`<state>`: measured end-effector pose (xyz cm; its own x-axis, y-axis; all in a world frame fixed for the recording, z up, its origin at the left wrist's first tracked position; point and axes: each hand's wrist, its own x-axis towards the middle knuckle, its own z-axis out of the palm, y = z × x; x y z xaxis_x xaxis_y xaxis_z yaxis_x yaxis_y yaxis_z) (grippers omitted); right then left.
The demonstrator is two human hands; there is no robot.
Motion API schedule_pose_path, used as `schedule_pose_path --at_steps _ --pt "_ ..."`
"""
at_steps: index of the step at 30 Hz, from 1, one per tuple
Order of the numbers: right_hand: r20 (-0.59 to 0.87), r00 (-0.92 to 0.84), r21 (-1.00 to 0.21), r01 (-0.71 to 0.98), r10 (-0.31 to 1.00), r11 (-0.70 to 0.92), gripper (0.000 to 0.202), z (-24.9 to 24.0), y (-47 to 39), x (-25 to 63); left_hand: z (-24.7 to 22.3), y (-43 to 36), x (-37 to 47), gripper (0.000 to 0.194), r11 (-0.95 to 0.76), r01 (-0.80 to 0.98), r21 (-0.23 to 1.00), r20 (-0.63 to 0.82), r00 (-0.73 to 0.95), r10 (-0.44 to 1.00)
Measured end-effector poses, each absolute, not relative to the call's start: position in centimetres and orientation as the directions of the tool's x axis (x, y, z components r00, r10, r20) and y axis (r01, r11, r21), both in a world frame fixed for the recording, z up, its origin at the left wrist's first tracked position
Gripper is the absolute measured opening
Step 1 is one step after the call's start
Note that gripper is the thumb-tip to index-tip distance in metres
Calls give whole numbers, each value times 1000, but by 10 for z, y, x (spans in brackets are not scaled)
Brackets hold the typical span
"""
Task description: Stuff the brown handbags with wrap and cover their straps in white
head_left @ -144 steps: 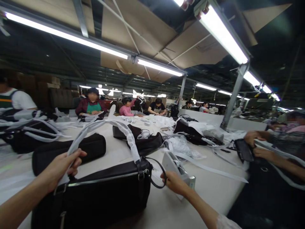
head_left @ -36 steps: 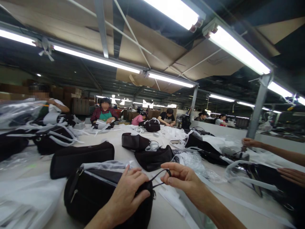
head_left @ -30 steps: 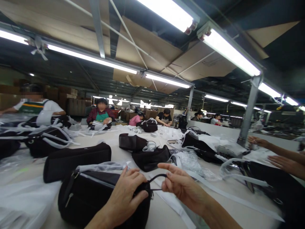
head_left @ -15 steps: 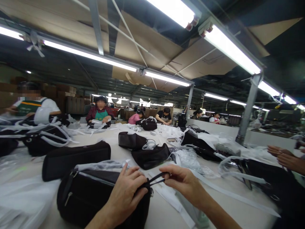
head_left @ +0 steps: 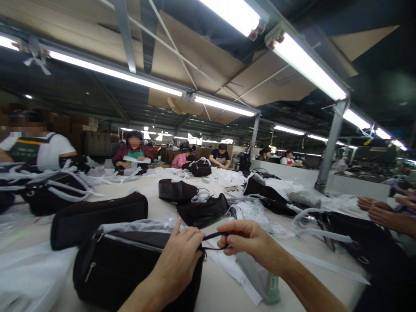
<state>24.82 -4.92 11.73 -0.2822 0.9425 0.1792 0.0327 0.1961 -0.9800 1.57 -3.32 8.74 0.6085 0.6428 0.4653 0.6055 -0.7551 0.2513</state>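
A black bag (head_left: 120,264) with zips and silver pulls lies at the front left, a pale plastic wrap along its top edge. Over the bag's right end rests my left hand (head_left: 182,255), its fingers bent around that end near a thin black strap (head_left: 214,236). Just to the right, my right hand (head_left: 242,238) pinches the looped strap between thumb and fingers. The strap runs from the bag's end, where a small metal piece hangs. What my left fingertips grip is partly hidden behind the hand.
Behind the bag lie another black bag (head_left: 100,216) and a dark pouch (head_left: 203,210). White strips and a pale green-grey object (head_left: 271,288) are right of my hands. Another person's hands (head_left: 386,214) are at the far right by black material. Several people sit across the table.
My right hand has shifted slightly, and the strap loop looks wider. The pale green-grey object shows more. A person opposite now holds a white piece. The whole view has shifted a little.
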Motion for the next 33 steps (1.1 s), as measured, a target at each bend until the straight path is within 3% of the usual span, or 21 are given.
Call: schedule_pose_path --at_steps 8,14,19,24,29,33 --pt "117 -322 -993 -13 939 119 43 125 -54 251 84 -28 18 30 -768 554 322 471 610 637" --pt "218 -206 -936 232 954 263 44 132 -61 238 83 -27 17 31 -768 544 337 478 604 638" --pt "23 -477 -927 320 879 198 33 131 -61 249 80 -26 16 29 -769 526 364 484 598 639" --pt "142 -561 -913 244 816 326 20 127 -61 251 80 -26 17 29 -759 526 383 476 591 651" --pt "139 -363 -877 387 921 284 18 119 -55 239 81 -28 14 30 -763 507 401 471 600 647" --pt "375 8 -625 741 927 246 15 104 -42 226 77 -28 15 36 -764 541 352 473 602 644"
